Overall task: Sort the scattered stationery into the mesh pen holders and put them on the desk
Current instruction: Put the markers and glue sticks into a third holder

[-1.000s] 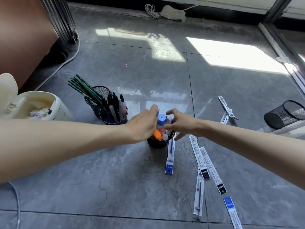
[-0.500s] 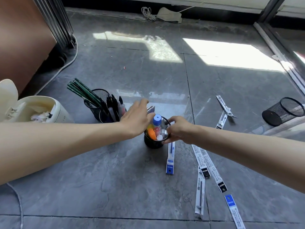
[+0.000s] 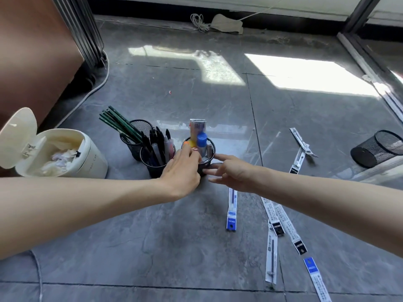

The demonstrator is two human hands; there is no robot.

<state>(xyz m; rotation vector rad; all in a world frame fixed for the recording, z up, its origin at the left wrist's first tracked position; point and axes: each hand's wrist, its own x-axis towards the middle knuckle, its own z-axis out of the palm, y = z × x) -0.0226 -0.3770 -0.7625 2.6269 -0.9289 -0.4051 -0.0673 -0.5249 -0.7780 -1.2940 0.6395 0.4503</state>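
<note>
Flanking mesh pen holder: L hand at its left, fingers pressed together on rim. R hand at its right, fingers spread, tips touching wall.

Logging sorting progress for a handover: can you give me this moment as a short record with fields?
Upright holders: pencil holder, pen holder, mixed holder, clustered together
Fourth holder: tipped mesh holder, on its side, far right
Unsorted: refill packets, lying flat
Left hand: at mixed holder's rim, grip unclear
Right hand: fingers straight, against mixed holder's side
</note>
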